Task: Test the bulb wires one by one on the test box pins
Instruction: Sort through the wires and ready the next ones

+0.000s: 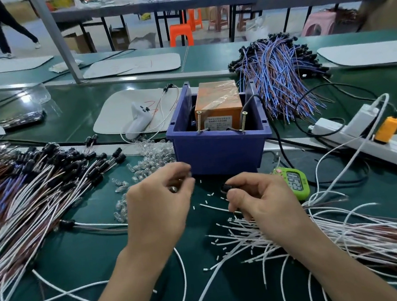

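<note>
Fingers [246, 179] round black socket [225, 187] — right hand [261, 205]

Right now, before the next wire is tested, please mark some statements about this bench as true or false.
1. The orange test box sits inside the blue bin. True.
2. The right hand pinches a black socket. True.
3. The green timer lies left of the blue bin. False: it lies to the right of the bin's front, near the right hand.
4. Both hands press a wire on the screw pins. False: the left hand and the right hand are in front of the bin, apart from the pins.
</note>
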Available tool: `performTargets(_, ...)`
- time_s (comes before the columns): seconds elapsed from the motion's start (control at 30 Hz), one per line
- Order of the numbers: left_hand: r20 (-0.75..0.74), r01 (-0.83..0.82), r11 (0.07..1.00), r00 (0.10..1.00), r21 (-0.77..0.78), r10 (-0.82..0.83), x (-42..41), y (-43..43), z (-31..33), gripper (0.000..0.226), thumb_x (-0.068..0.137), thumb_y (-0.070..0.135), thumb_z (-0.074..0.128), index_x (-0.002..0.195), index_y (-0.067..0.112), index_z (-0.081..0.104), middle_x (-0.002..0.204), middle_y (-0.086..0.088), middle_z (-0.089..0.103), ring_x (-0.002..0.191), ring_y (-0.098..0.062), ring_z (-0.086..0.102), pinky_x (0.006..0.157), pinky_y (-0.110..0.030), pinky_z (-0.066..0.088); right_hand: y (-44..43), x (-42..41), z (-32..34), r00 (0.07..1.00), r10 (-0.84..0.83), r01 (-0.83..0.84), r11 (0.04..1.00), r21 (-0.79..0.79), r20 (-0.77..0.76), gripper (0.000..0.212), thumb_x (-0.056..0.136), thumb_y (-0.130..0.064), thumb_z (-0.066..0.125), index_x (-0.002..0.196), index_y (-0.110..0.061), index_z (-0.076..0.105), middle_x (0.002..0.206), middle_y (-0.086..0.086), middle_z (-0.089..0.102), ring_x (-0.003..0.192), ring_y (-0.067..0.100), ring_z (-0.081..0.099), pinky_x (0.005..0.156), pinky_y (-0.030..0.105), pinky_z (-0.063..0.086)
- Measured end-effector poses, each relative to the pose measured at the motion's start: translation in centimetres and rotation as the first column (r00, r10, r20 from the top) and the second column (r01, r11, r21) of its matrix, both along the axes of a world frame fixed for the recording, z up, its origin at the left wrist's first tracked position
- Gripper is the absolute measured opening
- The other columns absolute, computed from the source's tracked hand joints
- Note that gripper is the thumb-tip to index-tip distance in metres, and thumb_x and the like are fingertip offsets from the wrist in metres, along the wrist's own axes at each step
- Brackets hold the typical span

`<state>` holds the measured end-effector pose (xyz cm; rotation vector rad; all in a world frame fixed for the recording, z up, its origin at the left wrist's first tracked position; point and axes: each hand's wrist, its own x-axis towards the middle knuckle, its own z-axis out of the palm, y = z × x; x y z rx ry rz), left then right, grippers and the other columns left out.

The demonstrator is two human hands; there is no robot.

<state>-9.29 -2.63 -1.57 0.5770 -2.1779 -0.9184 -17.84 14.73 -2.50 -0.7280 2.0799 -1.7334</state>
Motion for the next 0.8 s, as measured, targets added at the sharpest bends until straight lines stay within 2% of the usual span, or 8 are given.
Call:
performTargets(0.07, -0.024, 0.119, 0.992, 0.993, 0.043, -0.118, -0.1, 0.6, -0.1, 0.032, 0.075, 0.006, 0.087, 0.089, 0.034, 0.08, 0.086, 0.028, 0.073, 0.078, 0.006, 0.07, 0.077, -0.009, 0.052, 0.0, 0.0, 0.2, 1.0, 0.004, -0.004, 1.0, -0.031, 0.007, 0.017, 0.092, -0.008, 0.073, 0.092, -0.024, 0.077, 0.07, 0.0, 0.074, 0.054, 0.001, 0.061, 0.055, 0.012, 0.046)
performTargets(0.17, -0.075, 0.2, 0.98, 0.977, 0.019, -0.198, -0.2, 1.0, -0.2, 0.034, 0.074, 0.0, 0.087, 0.083, 0.032, 0.082, 0.092, 0.024, 0.073, 0.084, 0.001, 0.071, 0.075, -0.006, 0.049, 0.2, -0.2, 0.6, 0.997, 0.054, -0.049, 0.995, -0.081, 0.05, 0.026, 0.087, -0.001, 0.075, 0.091, -0.026, 0.08, 0.073, -0.001, 0.075, 0.06, 0.001, 0.064, 0.059, 0.015, 0.05)
performTargets(0.3, -0.149, 0.319, 0.926, 0.945, 0.204, -0.293, 0.0, 1.1, 0.2, 0.03, 0.08, 0.008, 0.086, 0.091, 0.035, 0.084, 0.094, 0.018, 0.076, 0.087, -0.004, 0.073, 0.073, -0.008, 0.049, 0.7, -0.7, 1.2, 0.977, 0.144, -0.121, 0.982, -0.148, 0.157, 0.022, 0.076, -0.006, 0.081, 0.09, -0.022, 0.082, 0.081, 0.008, 0.077, 0.075, 0.018, 0.07, 0.066, 0.023, 0.055)
performTargets(0.43, -0.241, 0.427, 0.832, 0.901, 0.356, -0.359, 0.2, 1.3, 0.9, 0.025, 0.078, 0.027, 0.084, 0.1, 0.038, 0.082, 0.086, 0.009, 0.078, 0.075, -0.002, 0.07, 0.068, -0.013, 0.052, 1.3, -1.3, 1.1, 0.937, 0.228, -0.154, 0.95, -0.271, 0.266, 0.021, 0.073, -0.007, 0.077, 0.091, -0.017, 0.081, 0.08, 0.012, 0.075, 0.077, 0.02, 0.068, 0.068, 0.025, 0.052)
performTargets(0.57, -0.318, 0.405, 0.767, 0.908, 0.497, -0.273, 0.3, 1.8, 1.1, 0.032, 0.063, 0.029, 0.088, 0.094, 0.034, 0.081, 0.075, -0.005, 0.077, 0.057, -0.013, 0.068, 0.057, -0.021, 0.055, 1.6, -1.4, 1.1, 0.865, 0.389, -0.251, 0.882, -0.4, 0.316, 0.039, 0.064, -0.028, 0.095, 0.095, -0.012, 0.079, 0.083, 0.014, 0.071, 0.074, 0.02, 0.058, 0.067, 0.025, 0.048)
performTargets(0.67, -0.339, 0.439, 0.75, 0.892, 0.495, -0.299, 0.4, 1.7, 1.5, 0.028, 0.056, 0.023, 0.098, 0.078, 0.026, 0.08, 0.068, -0.006, 0.075, 0.053, -0.012, 0.067, 0.053, -0.019, 0.053, 1.7, -1.5, 1.2, 0.836, 0.442, -0.272, 0.849, -0.453, 0.325, 0.039, 0.065, -0.029, 0.095, 0.096, -0.011, 0.078, 0.084, 0.013, 0.07, 0.076, 0.023, 0.056, 0.067, 0.024, 0.047)
performTargets(0.73, -0.353, 0.49, 0.723, 0.868, 0.486, -0.35, 0.4, 1.7, 1.8, 0.022, 0.06, 0.019, 0.096, 0.074, 0.024, 0.081, 0.063, -0.006, 0.073, 0.049, -0.011, 0.065, 0.05, -0.017, 0.051, 1.7, -1.6, 1.2, 0.827, 0.453, -0.27, 0.839, -0.472, 0.334, 0.038, 0.066, -0.029, 0.095, 0.095, -0.012, 0.078, 0.084, 0.011, 0.07, 0.077, 0.022, 0.056, 0.069, 0.025, 0.048)
performTargets(0.8, -0.364, 0.522, 0.712, 0.849, 0.47, -0.383, 0.5, 1.9, 1.9, 0.021, 0.061, 0.026, 0.097, 0.076, 0.024, 0.082, 0.061, -0.004, 0.073, 0.048, -0.01, 0.063, 0.051, -0.016, 0.05, 1.7, -1.5, 1.2, 0.82, 0.459, -0.264, 0.833, -0.486, 0.342, 0.037, 0.066, -0.029, 0.094, 0.095, -0.013, 0.078, 0.083, 0.011, 0.07, 0.077, 0.021, 0.056, 0.069, 0.025, 0.048)
